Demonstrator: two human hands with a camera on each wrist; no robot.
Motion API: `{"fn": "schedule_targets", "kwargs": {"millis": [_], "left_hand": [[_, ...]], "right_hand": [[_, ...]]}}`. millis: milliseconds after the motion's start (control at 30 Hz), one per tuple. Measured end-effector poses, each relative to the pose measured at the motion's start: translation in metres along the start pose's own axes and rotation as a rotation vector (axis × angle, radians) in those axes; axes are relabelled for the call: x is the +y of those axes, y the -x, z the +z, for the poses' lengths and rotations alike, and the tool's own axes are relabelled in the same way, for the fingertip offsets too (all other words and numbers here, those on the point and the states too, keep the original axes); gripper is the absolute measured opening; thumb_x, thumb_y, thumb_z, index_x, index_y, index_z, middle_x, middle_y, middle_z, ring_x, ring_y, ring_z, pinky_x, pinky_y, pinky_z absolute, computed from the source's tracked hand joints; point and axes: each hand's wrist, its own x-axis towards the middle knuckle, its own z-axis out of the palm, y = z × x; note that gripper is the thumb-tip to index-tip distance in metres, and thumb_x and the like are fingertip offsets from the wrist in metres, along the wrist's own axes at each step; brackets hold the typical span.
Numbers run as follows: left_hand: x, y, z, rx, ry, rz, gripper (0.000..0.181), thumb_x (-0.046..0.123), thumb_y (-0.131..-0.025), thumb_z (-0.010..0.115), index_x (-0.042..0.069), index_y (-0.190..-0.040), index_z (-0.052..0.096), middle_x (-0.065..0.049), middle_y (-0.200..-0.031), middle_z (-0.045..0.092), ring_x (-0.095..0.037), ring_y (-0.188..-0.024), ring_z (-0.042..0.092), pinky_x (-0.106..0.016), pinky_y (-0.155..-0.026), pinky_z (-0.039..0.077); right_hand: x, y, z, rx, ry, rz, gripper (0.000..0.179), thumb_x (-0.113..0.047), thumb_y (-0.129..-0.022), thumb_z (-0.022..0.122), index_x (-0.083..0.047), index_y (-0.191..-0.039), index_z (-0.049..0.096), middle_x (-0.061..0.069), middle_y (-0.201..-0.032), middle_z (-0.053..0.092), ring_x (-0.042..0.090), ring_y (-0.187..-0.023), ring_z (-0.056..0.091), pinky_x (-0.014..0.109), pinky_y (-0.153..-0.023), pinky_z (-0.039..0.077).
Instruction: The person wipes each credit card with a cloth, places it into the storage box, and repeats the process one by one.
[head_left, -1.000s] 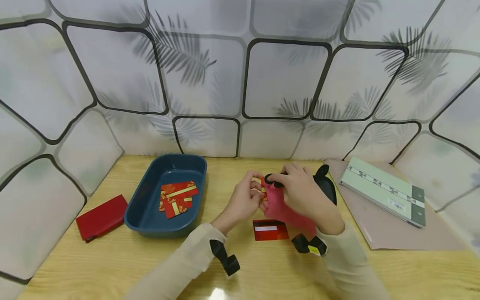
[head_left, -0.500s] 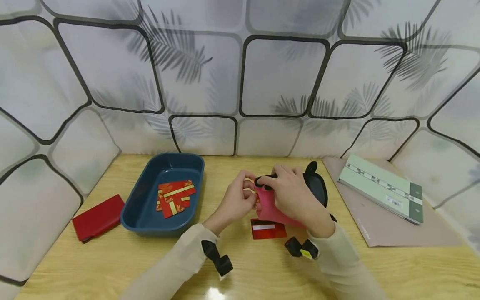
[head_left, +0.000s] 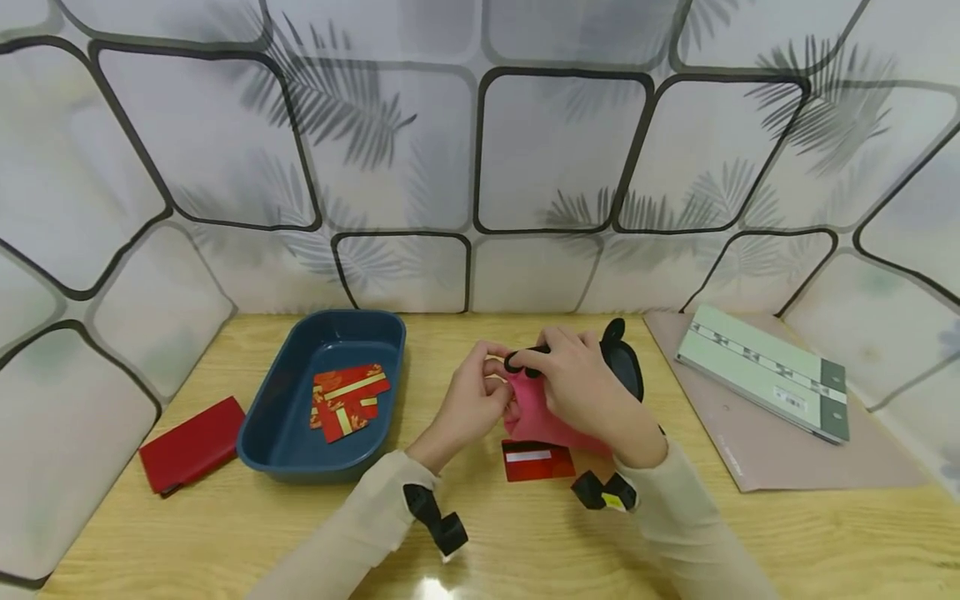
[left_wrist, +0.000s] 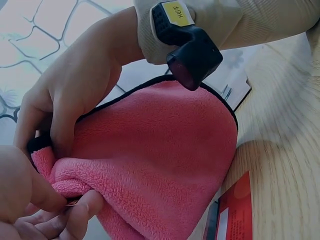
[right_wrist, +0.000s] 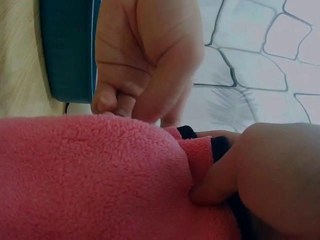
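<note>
A fleecy pink cloth [head_left: 543, 417] with black edging is bunched between both hands. The left hand [head_left: 471, 402] pinches a red card, nearly hidden in the cloth; only a thin sliver of the card [left_wrist: 73, 202] shows between its fingertips in the left wrist view. With thumb and fingers, the right hand [head_left: 588, 387] grips the cloth at its black edge [right_wrist: 220, 147]. Behind that hand, a dark grey rounded part [head_left: 624, 367] with a black loop sticks out. Just below the cloth, another red card [head_left: 537, 462] with a white stripe lies on the table.
A blue tray [head_left: 262, 446] on the left holds several red and gold cards [head_left: 348, 396]. Beside it lies a red wallet [head_left: 192, 444]. A pale green notebook [head_left: 757, 367] rests on a beige sheet [head_left: 757, 458] at the right. A patterned panel [head_left: 555, 158] stands behind.
The cloth has been drawn over the card in the left hand, which showed red and gold earlier. Both hands appear slightly further left in the view, which has also shifted a little.
</note>
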Motion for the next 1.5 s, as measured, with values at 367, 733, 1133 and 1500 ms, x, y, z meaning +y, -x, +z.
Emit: {"fn": "schedule_targets", "kwargs": {"millis": [367,733,1133,1500], "left_hand": [[0.004,-0.003,-0.003,-0.051,0.042,-0.014,0.041,-0.016,-0.084,0.041,-0.002,-0.122,0.041,-0.004,-0.081,0.045,-0.014,-0.052,0.057,-0.026,-0.054,0.051],[0.003,-0.001,-0.002,0.014,0.009,-0.060,0.036,-0.012,-0.088,0.046,0.000,-0.122,0.043,-0.004,-0.081,0.044,-0.021,-0.053,0.056,-0.023,-0.052,0.046],[0.012,-0.003,-0.010,0.112,0.086,-0.038,0.038,-0.013,-0.086,0.045,0.000,-0.122,0.041,-0.003,-0.077,0.041,-0.017,-0.050,0.057,-0.022,-0.049,0.042],[0.018,-0.006,-0.012,0.209,0.135,-0.097,0.039,-0.013,-0.087,0.048,0.002,-0.122,0.041,-0.003,-0.075,0.047,-0.013,-0.048,0.058,-0.020,-0.051,0.045]], "right_hand": [[0.014,-0.001,-0.009,-0.044,-0.056,0.042,0.034,0.006,-0.085,0.054,-0.015,-0.104,0.073,0.006,-0.083,0.055,0.021,-0.081,0.051,0.037,-0.067,0.031],[0.027,0.008,-0.012,-0.138,-0.095,0.161,0.035,0.002,-0.085,0.049,-0.015,-0.107,0.071,0.006,-0.084,0.056,0.024,-0.080,0.053,0.042,-0.071,0.032],[0.034,0.007,-0.019,-0.037,0.078,0.272,0.035,-0.002,-0.083,0.050,-0.016,-0.107,0.071,0.015,-0.088,0.060,0.035,-0.090,0.055,0.050,-0.078,0.038],[0.032,0.014,-0.036,-0.105,0.029,0.242,0.028,-0.004,-0.083,0.050,-0.014,-0.097,0.073,0.008,-0.083,0.062,0.029,-0.082,0.056,0.048,-0.081,0.039]]}}
